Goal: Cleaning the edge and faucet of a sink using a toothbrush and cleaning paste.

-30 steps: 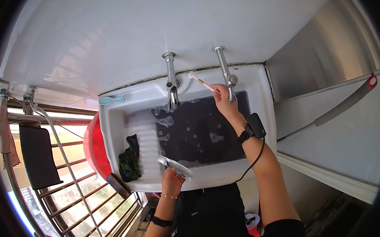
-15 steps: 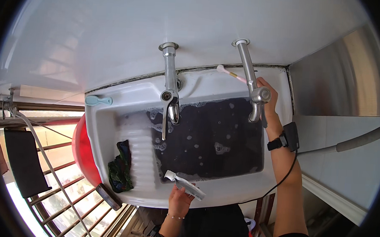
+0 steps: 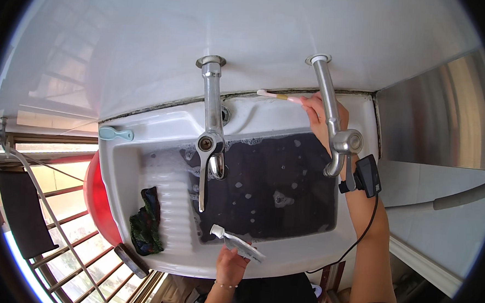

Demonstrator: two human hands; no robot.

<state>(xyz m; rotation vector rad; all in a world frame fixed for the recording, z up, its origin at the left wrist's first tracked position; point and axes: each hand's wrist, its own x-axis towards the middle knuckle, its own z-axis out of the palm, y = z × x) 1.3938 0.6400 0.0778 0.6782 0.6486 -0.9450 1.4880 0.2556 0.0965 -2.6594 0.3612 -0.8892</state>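
Observation:
My right hand [image 3: 322, 113] is closed on a slim toothbrush [image 3: 289, 98] with a pink and gold handle and a pale head. It reaches behind the right tap [image 3: 337, 140], which partly hides it. The brush head is at the dark-stained seam [image 3: 245, 92] between sink and wall; whether it touches is hard to tell. Low in front of the sink, my left hand [image 3: 231, 266] grips a flattened white-and-grey squeeze tube [image 3: 244, 247], its white cap end pointing up and left over the rim. Dark, foamy water [image 3: 263, 180] fills the basin of the white sink [image 3: 203, 267].
A left tap [image 3: 211, 117] juts over the basin. Wet dark green cloth [image 3: 146, 223] lies beside the ribbed washboard [image 3: 174, 214]. A pale blue brush [image 3: 116, 134] rests on the back left corner, a dark block-shaped thing [image 3: 131, 261] at the front left, and a red basin [image 3: 98, 199] outside.
My right hand has shifted left behind the tap, bringing the toothbrush further along the back seam. The view has tilted slightly. My left hand keeps the tube near the front rim.

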